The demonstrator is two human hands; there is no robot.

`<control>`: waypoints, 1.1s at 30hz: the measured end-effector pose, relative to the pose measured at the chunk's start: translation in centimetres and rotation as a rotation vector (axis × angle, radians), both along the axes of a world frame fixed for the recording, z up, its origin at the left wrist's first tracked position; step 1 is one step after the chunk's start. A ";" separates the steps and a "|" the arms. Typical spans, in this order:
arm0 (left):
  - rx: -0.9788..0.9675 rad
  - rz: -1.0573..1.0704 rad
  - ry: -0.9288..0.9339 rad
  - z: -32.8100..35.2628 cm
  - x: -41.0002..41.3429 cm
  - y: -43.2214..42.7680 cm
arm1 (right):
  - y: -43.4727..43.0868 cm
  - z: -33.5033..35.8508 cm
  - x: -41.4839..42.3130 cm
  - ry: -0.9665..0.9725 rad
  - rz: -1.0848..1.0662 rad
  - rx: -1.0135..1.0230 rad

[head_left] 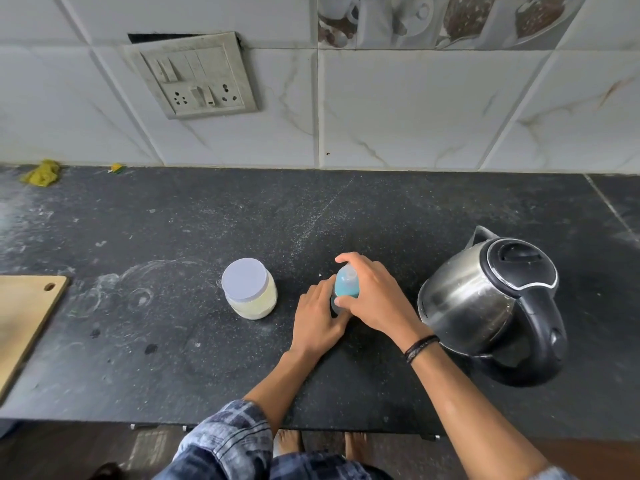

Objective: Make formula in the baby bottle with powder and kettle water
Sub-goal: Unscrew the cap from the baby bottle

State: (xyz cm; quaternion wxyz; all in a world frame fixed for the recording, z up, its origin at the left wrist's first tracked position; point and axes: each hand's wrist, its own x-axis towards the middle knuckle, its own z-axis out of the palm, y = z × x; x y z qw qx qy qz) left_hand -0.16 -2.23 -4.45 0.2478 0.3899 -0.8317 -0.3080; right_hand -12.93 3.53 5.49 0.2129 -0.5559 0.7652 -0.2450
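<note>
A small baby bottle (344,285) with a blue collar and clear cap stands upright on the dark countertop (173,341), near the middle. My left hand (320,317) wraps around its lower body, which is mostly hidden. My right hand (372,292) grips the top over the cap and collar. To the left stands a clear jar of pale powder (250,288) with its white lid on. A steel kettle (491,303) with a black lid and handle sits to the right, lid down.
A wooden cutting board (24,323) lies at the left edge. A yellow cloth (41,173) and a small scrap (117,168) rest against the tiled wall. A switch and socket panel (194,76) is on the wall. My bare feet show below the counter edge.
</note>
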 end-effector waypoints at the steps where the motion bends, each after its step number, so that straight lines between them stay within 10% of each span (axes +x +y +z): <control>1: 0.000 0.000 0.002 -0.1 0.0 0.0 | 0.0 0.1 0.0 -0.012 0.002 0.000; 33: -0.001 -0.006 0.022 0.0 -0.1 0.1 | -0.2 0.0 -0.6 -0.065 0.019 0.018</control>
